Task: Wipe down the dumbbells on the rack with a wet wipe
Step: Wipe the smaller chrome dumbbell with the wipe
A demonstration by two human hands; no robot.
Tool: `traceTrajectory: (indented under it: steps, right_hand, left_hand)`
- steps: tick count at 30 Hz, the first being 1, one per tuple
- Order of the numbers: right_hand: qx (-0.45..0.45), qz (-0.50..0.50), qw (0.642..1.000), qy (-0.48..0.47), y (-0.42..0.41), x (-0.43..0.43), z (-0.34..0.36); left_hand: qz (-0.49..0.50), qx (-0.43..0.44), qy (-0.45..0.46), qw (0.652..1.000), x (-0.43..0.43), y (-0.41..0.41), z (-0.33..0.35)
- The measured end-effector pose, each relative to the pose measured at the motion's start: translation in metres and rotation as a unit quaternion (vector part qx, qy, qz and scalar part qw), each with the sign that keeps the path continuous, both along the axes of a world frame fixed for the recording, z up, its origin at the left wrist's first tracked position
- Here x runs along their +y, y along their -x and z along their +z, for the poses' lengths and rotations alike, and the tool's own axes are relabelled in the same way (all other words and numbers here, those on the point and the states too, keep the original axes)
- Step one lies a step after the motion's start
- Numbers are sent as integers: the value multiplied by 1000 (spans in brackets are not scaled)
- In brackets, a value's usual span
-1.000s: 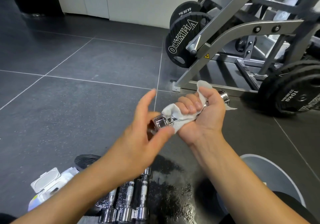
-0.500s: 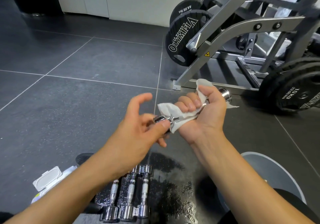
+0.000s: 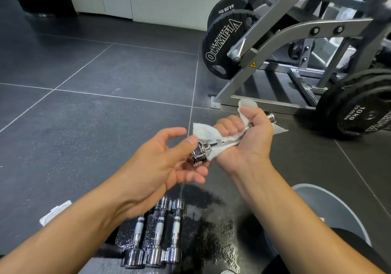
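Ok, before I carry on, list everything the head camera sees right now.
Small chrome dumbbell: one, silver, held between the hands at centre.
White wet wipe: one, white, wrapped round that dumbbell's handle.
Other chrome dumbbells: three, silver, lying side by side at bottom centre.
White flip-lid wipes pack: one, white, bottom left, only partly in view.
Black weight plates: at least four, black, on the machine, upper right.
Grey steel machine frame: one, grey, upper right.
Pale grey round object: one, bottom right; cannot tell what it is.
Left hand: thumb and fingers pinch the dumbbell's near head.
Right hand: grips the wipe round the handle.
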State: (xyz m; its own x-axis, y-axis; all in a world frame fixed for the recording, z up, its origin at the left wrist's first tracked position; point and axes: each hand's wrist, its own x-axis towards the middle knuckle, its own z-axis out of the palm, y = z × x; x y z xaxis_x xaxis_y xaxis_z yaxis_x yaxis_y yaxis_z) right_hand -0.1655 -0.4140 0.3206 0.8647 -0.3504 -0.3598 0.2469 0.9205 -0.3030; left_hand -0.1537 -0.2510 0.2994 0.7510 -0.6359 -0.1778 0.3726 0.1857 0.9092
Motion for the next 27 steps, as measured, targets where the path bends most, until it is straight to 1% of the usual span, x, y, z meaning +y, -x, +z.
traceTrajectory:
  steps: [1,2,3,4,5,6,7,8,9,10,11,12,13,14,15,16,17,18,19,20,21,22,23,24,25,26,27]
  right_hand:
    - [2,-4,1000,2,0,0,0]
    - [3,-8,1000,1,-1,0,0]
    - [3,-12,1000,-4,-2,0,0]
    - [5,-14,1000,-11,-3,-1,1]
    - [8,-12,1000,-16,-3,-4,2]
    - [10,-6,1000,-15,-3,-6,4]
    - [4,-1,1000,-13,-3,-8,6]
    - [-3,-3,1000,-13,-3,-9,7]
    - [-8,-8,1000,-15,-3,-10,8]
    - [-12,-13,1000,-16,-4,-11,8]
    - [-14,-14,1000,-16,-4,-10,7]
    - [-15,-14,1000,-14,-4,-8,5]
    - [-14,-9,1000,-10,-3,-7,3]
    - [-11,-1,1000,-7,-3,-6,1]
    - [-9,7,1000,-4,-3,-5,0]
    - [-8,10,1000,-2,-3,-5,-2]
    - [-6,9,1000,0,-3,-6,-2]
    - [-2,4,1000,1,-4,-6,-1]
    - [1,-1,1000,2,-5,-7,0]
    - [5,-9,1000,1,-6,-7,0]
    - [9,-18,1000,-2,-6,-8,1]
    - [14,-25,1000,-6,-6,-9,2]
    - [19,-28,999,-5,-6,-10,3]
    - [20,-29,999,-2,-6,-11,3]
    - [16,-30,999,0,-6,-12,4]
    - [10,-32,999,-5,-5,-13,4]
    - [5,-30,999,-14,-5,-13,4]
  left_hand:
    - [25,-107,-37,993,0,0,-3]
    - [50,-276,-99,955,2,-2,-7]
    - [59,-451,-152,878,4,-4,-9]
    - [49,-579,-172,796,4,-7,-13]
    - [32,-643,-158,748,4,-8,-17]
    - [27,-634,-122,763,3,-8,-19]
    - [41,-556,-88,826,3,-7,-15]
    - [66,-451,-54,888,2,-6,-12]
    - [97,-340,-33,935,-1,-6,-8]
    - [106,-233,-50,966,-5,-6,-2]
    - [86,-130,-64,986,-6,-6,1]
    - [45,-34,-59,997,-5,-7,1]
    - [2,17,-53,998,-4,-6,1]
    - [-29,22,-37,999,-2,-2,0]
    - [-34,28,-21,999,-2,1,-1]
    - [-19,33,-17,999,-5,-1,-2]
    - [3,20,-17,1000,-8,-3,-1]
    - [26,-49,-26,998,-8,-3,-2]
    - [58,-182,-75,979,-6,-5,-4]
    - [86,-346,-132,925,-4,-6,-6]
    - [83,-480,-176,855,-2,-5,-10]
    - [68,-551,-186,811,-2,-2,-14]
    - [54,-534,-158,829,-2,1,-14]
    - [54,-450,-103,886,-3,5,-10]
    - [76,-355,-58,930,-3,5,-6]
    - [111,-273,-34,955,-4,2,-3]
    - [130,-199,-50,970,-4,-1,-1]
